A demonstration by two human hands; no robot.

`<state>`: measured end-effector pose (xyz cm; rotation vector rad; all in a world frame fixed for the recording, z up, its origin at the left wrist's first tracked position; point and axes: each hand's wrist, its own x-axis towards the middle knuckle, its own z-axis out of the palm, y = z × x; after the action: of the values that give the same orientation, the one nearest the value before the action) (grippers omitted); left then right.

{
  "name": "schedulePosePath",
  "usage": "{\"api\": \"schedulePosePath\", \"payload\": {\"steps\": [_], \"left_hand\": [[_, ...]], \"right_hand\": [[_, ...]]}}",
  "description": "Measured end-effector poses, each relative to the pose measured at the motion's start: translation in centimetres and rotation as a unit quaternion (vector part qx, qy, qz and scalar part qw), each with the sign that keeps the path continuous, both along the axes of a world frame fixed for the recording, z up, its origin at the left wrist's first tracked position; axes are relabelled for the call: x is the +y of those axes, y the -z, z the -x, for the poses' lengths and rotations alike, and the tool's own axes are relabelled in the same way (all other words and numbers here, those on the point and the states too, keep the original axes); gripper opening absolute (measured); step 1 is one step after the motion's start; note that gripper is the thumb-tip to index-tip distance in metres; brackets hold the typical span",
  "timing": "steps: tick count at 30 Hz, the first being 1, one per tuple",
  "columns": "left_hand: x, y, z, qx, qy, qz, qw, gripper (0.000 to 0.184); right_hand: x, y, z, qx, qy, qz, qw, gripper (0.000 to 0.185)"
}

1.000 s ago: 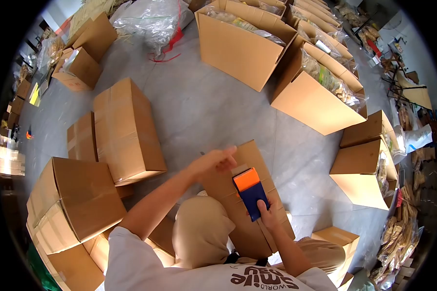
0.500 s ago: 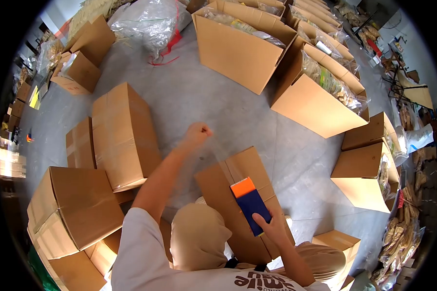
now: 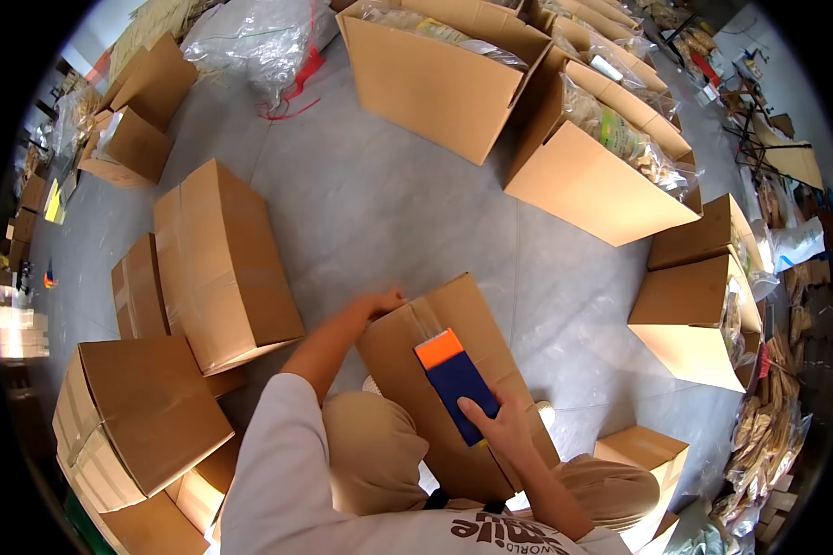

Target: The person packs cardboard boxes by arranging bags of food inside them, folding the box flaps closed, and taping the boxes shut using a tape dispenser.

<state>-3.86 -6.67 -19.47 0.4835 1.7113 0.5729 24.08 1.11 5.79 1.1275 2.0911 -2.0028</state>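
Note:
A closed cardboard box stands at a slant between my knees. My right hand is closed around a dark blue and orange tape dispenser, which lies against the top of this box over its middle seam. From the orange end a strip of clear tape runs to the far left edge of the box. There my left hand, slightly blurred, has its fingers closed at the tape's end; the box edge partly hides the fingertips.
Taped boxes and a further box stand on the left. Open boxes with plastic-wrapped goods line the far right, with more boxes nearer. A clear plastic bag with red string lies at the far left.
My left hand first swung up and away from the box, drawing out clear tape, then came down to its far left edge. My right hand and the dispenser shifted slightly left.

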Motion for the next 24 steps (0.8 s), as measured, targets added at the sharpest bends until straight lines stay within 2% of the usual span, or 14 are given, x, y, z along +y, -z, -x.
{"api": "schedulePosePath", "payload": {"steps": [2,4,5,8,9,10,11,13,14,16,17,20,22,24], "left_hand": [[-0.9,1.6,0.5,0.037,0.028,-0.007,0.999,0.044],[-1.0,0.1,1.1,0.052,0.037,-0.024,0.998,0.050],[-1.3,-1.6,1.3,0.039,0.029,-0.042,0.998,0.054],[-0.4,-15.1,-2.4,-0.153,-0.142,-0.124,0.970,0.055],[-0.7,-15.2,-3.0,-0.152,-0.136,-0.121,0.972,0.055],[-1.2,-14.7,-4.0,0.036,-0.084,-0.163,0.982,0.055],[-1.7,-14.1,-5.0,0.222,-0.029,-0.200,0.954,0.055],[-1.5,-14.0,-5.3,0.277,-0.006,-0.188,0.942,0.054],[-1.2,-14.0,-5.3,0.332,0.009,-0.177,0.927,0.053],[-1.2,-13.3,-5.1,0.355,0.020,-0.195,0.914,0.052],[-1.4,-13.1,-5.1,0.376,0.028,-0.206,0.903,0.051],[-1.2,-13.0,-5.3,0.409,0.031,-0.203,0.889,0.050],[-1.3,-12.5,-5.0,0.402,0.035,-0.211,0.890,0.049],[-1.1,-13.0,-5.3,0.400,0.034,-0.223,0.888,0.048]], "right_hand": [[0.1,0.7,-0.2,0.014,0.004,-0.019,1.000,0.036],[0.2,0.5,-0.2,0.014,0.008,-0.018,1.000,0.036],[0.2,0.4,-0.1,0.014,0.006,-0.011,1.000,0.037],[0.3,0.1,0.2,0.028,0.003,-0.016,0.999,0.037],[0.5,0.1,0.2,0.029,0.010,-0.013,0.999,0.037],[0.7,0.2,0.0,0.044,0.010,0.056,0.997,0.038],[0.6,0.3,-0.5,0.060,0.009,0.123,0.991,0.040],[0.5,0.1,-3.0,0.106,0.002,0.148,0.983,0.041],[0.2,-0.2,-5.1,0.094,-0.042,0.057,0.993,0.040],[0.1,-0.7,-10.5,0.057,-0.086,-0.018,0.995,0.040],[-0.2,-0.9,-14.0,0.032,-0.085,0.004,0.996,0.041],[-1.5,0.4,-22.7,0.028,-0.056,0.042,0.997,0.037],[-3.1,1.3,-25.6,-0.155,0.000,0.043,0.987,0.032],[-3.7,2.0,-26.2,-0.112,0.023,0.015,0.993,0.031]]}}
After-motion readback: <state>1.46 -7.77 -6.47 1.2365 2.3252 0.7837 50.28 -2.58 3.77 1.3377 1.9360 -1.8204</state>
